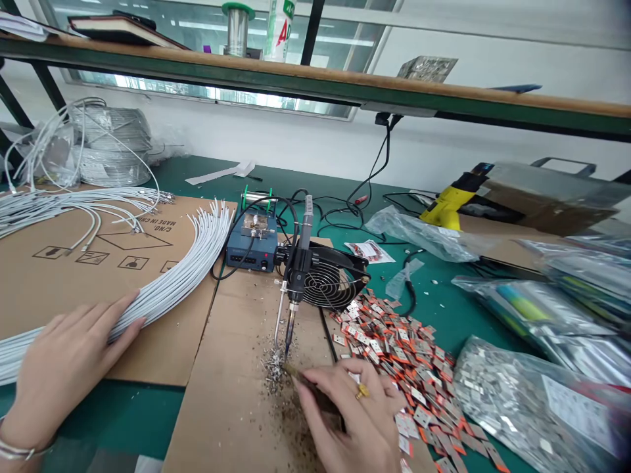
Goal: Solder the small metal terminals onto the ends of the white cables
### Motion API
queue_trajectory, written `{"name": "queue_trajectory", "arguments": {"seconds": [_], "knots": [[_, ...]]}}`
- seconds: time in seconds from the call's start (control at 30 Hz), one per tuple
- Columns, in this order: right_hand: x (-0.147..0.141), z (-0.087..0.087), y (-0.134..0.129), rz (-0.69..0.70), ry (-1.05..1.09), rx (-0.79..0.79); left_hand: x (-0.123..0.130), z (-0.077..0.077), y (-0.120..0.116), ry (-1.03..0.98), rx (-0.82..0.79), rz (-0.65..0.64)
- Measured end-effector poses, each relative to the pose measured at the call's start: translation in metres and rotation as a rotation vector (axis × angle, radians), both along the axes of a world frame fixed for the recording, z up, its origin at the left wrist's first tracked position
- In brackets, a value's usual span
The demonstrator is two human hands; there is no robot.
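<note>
My left hand (73, 358) lies over a thick bundle of white cables (170, 289), its thumb and fingers around the strands on the left cardboard. My right hand (345, 410) is pinched on a dark, flat tool (320, 399), whose front end reaches the tip of the soldering iron (296, 282). The iron stands in a holder, pointing down, with a thin metal tube beside it. Bits of solder and dark specks (275, 371) lie under the tip on the cardboard (221, 387). What the tool is, I cannot make out.
Behind the iron are a blue solder station (251, 246) and a black fan (328, 279). Many small orange-edged metal pieces (399, 345) spread right of my right hand, beside a clear bag of metal parts (517, 394). A yellow tool (446, 205) stands farther back. A shelf (305, 75) crosses above.
</note>
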State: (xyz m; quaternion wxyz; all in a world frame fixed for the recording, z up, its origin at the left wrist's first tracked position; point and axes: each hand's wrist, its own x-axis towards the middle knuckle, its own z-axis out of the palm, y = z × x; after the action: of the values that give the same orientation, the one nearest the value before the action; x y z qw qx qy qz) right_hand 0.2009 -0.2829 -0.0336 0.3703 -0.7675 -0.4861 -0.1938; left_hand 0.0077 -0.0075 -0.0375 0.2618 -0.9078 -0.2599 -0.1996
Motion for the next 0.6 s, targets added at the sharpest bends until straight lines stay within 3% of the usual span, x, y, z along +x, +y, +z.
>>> {"name": "queue_trajectory", "arguments": {"seconds": [0.17,0.33,0.6], "knots": [[0.003,-0.002,0.002,0.0,0.014,-0.052,0.001,0.005,-0.005,0.038,-0.035,0.041],[0.01,-0.007,0.002,-0.114,0.033,-0.023,0.0,0.005,-0.004,0.039,-0.061,0.063],[0.003,-0.011,0.004,-0.107,0.087,-0.051,-0.002,-0.001,-0.001,0.029,-0.094,0.023]]}}
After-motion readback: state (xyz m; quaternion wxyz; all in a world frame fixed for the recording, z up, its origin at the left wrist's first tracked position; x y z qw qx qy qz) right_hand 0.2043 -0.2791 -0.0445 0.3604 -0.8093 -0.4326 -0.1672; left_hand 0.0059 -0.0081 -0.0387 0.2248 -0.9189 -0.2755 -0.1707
